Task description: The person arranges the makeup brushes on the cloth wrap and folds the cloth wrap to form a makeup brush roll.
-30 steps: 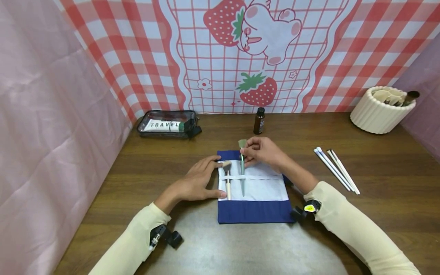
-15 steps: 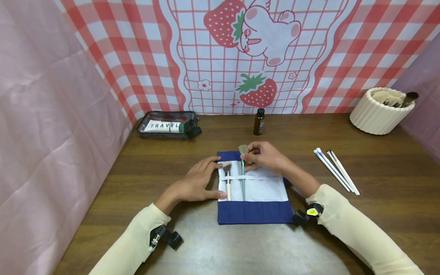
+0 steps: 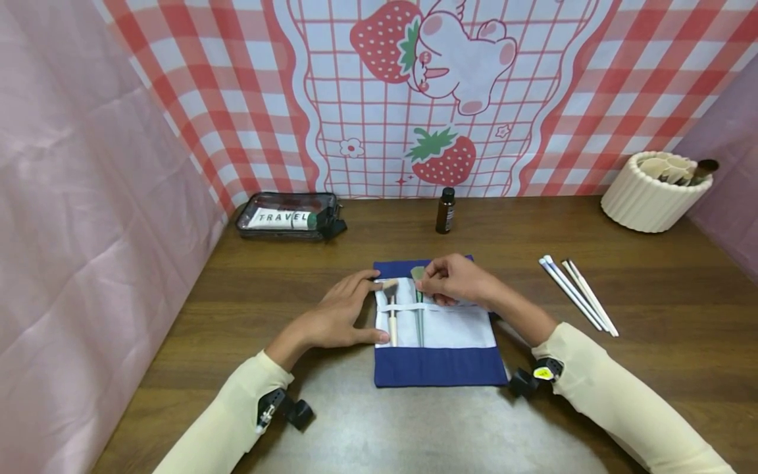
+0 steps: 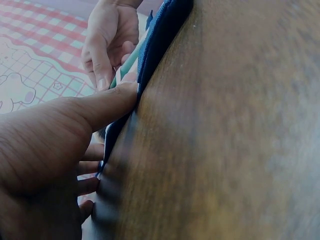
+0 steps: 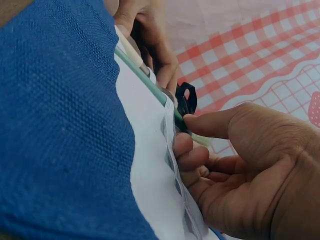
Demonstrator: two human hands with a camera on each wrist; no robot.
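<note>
The green brush (image 5: pixel 144 78), square to the white band (image 5: pixel 170 129), is pinched near its bristles by the right hand (image 3: pixel 457 280), the navy case (image 3: pixel 439 367) touched by the straight-fingered left hand (image 3: pixel 339 317).

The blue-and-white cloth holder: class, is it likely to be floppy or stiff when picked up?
The cloth holder would probably sag, as its woven blue edge looks wavy. It might bend less along the green brush, whose straight handle runs under the white strap.
</note>
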